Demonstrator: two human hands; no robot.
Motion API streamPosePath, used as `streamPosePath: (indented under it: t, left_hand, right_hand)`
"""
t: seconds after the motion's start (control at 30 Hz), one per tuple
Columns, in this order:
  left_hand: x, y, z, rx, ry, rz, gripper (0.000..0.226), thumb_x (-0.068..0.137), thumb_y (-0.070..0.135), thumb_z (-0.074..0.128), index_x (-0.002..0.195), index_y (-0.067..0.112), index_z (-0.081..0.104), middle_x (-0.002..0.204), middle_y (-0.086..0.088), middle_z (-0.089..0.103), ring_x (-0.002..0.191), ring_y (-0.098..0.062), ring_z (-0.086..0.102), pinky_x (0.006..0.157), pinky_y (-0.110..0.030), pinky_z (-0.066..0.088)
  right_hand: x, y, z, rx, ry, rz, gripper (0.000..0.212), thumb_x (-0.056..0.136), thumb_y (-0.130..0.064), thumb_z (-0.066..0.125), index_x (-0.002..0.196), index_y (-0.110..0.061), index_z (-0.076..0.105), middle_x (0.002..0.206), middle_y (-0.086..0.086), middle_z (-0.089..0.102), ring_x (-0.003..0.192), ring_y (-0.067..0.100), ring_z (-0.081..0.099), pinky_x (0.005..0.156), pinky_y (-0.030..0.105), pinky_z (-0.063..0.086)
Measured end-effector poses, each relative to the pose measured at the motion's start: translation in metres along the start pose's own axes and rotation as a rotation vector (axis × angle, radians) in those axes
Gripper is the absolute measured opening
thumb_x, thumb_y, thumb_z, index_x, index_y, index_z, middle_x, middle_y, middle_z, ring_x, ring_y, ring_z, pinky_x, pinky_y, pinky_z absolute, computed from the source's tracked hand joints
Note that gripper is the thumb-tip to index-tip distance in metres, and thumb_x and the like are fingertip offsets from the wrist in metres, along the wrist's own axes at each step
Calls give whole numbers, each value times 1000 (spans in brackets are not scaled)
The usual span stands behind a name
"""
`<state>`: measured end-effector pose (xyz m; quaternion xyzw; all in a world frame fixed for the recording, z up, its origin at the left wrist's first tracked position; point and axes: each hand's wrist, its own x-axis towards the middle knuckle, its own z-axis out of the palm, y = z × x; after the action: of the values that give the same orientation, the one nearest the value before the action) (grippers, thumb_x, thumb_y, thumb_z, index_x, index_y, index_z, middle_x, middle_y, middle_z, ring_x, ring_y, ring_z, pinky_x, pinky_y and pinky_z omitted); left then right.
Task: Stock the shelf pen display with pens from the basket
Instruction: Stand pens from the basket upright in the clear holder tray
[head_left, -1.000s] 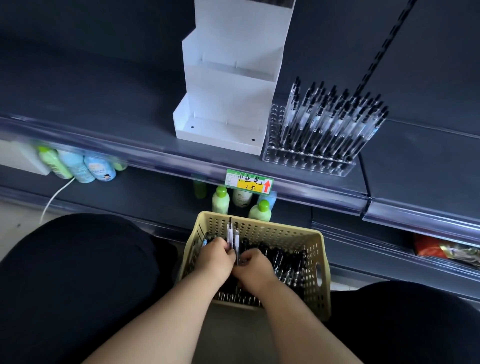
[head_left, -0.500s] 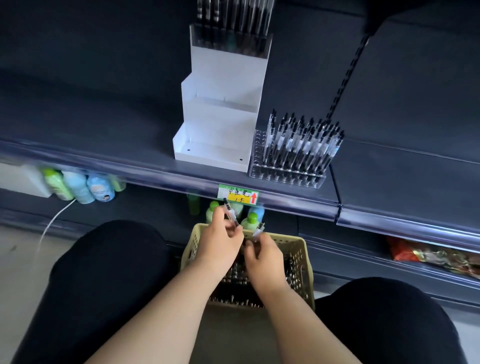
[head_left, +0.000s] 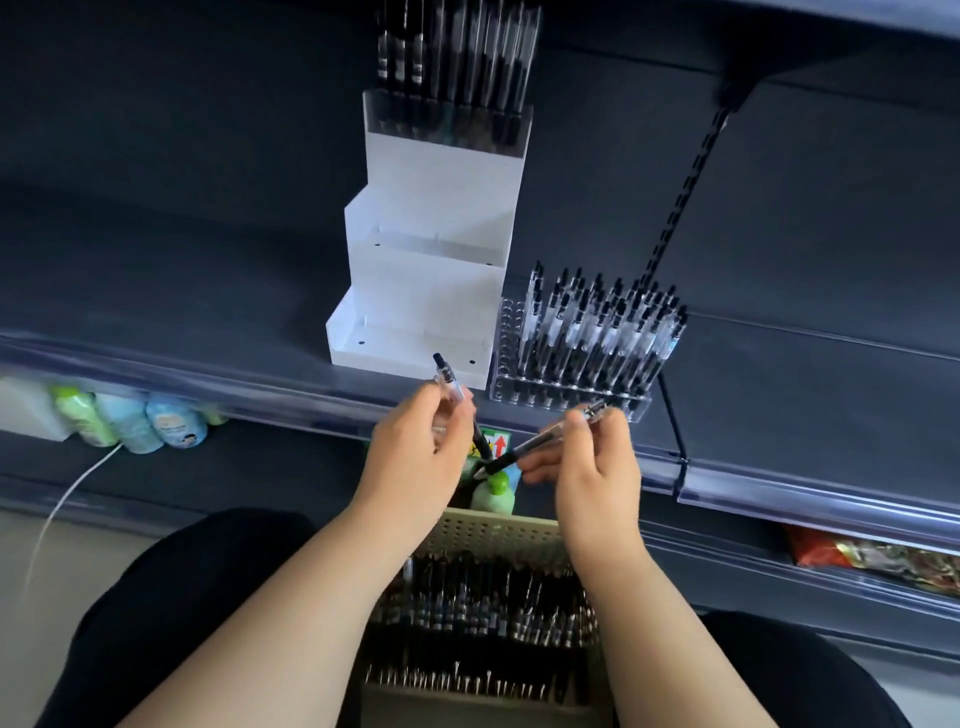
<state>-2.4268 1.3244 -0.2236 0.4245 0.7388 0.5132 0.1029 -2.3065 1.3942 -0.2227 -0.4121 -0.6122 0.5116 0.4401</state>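
- The left hand (head_left: 415, 457) has its fingers (head_left: 441, 415) curled and pinches one pen (head_left: 450, 380) at mid-barrel. This pen stands nearly upright, clicker end up and tip down.
- The right hand (head_left: 597, 467) has its fingers (head_left: 582, 431) curled round a second pen (head_left: 524, 448). This pen lies on a diagonal: clicker end up and to the right, tip down and to the left.
- The two pen tips nearly meet between the hands. Whether they touch cannot be told.
- Both hands are raised above the basket (head_left: 493, 530), level with the front edge of the shelf (head_left: 208, 382).
- The basket is beige and perforated and sits between the person's knees. It holds a dense layer of loose pens (head_left: 483, 608).
- A clear rack (head_left: 571, 400) stands on the shelf just beyond the right hand. Standing pens (head_left: 597, 332) fill most of its holes; the left-hand column of holes is vacant.
- A white stepped display (head_left: 426, 291) stands just left of the rack. Its top compartment holds upright pens (head_left: 457, 67); the lower steps show bare white.
- A price label (head_left: 497, 444) on the shelf edge is partly hidden by the pens.
- Bottles (head_left: 130, 421) stand on the lower shelf at left, and a green-capped bottle (head_left: 493, 493) stands behind the basket.
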Motion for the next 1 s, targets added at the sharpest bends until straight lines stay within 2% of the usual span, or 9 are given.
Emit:
streamPosePath:
  t: [0.1,0.17,0.23,0.33,0.57,0.73,0.8,0.93,1.0]
  left_hand:
    - [20,2,-3,97,10,127,8,91,22,55,94,16,59,87,6,65,72,-6,60,62,-11,46]
    - [35,3,-4,130,7,177,11,90,22,58,99,16,59,85,12,62,72,-7,60,65,-16,46]
    - [50,3,-3,126,43,208,15,89,20,60,102,14,60,81,18,58,69,-4,59,64,-10,42]
    - [75,0,2,55,119,218,17,88,21,60,104,15,61,83,20,59,75,-2,59,66,-2,40]
    - [117,-8,21,-16,195,280,9,86,13,63,95,14,63,83,17,60,79,-2,56,69,-4,43]
    - [129,-4,24,-162,254,178,13,84,17,65,94,25,61,85,18,65,80,1,60,71,-1,42]
    - [131,0,24,-216,267,140,14,84,18,65,92,29,61,84,17,66,80,2,61,71,-1,42]
    - [131,6,21,-239,269,141,22,83,21,65,89,41,57,84,19,66,81,4,62,72,-2,44]
    - [130,6,21,-241,263,132,22,83,22,65,88,41,57,83,20,66,80,4,62,72,-2,43]
  right_hand:
    - [19,-14,-2,3,2,-82,12,95,-13,46,86,-20,45,64,4,64,55,20,65,57,35,54]
    - [33,-22,-1,37,3,-139,25,93,-8,49,95,-32,41,77,9,62,56,19,65,55,32,55]
    - [46,-29,0,25,-9,-216,33,92,-6,51,98,-37,39,79,13,61,57,19,65,55,31,54]
    - [66,-41,2,51,-31,-342,30,94,-7,48,100,-34,39,77,8,64,60,21,66,55,29,52]
    - [111,-90,6,106,-41,-479,21,94,-5,48,94,-25,45,81,6,67,67,21,69,61,31,55]
    - [145,-95,9,-235,-68,-458,12,91,-19,55,87,-30,57,78,-5,70,73,13,69,70,43,57]
    - [152,-90,13,-333,-55,-485,10,89,-23,56,84,-32,57,75,-9,68,72,8,68,71,37,57]
    - [158,-81,23,-509,-51,-540,9,86,-27,61,83,-35,57,71,-21,60,71,-3,61,63,9,48]
    - [160,-75,27,-589,-55,-562,6,85,-29,62,90,-32,61,74,-22,59,73,0,60,61,8,45]
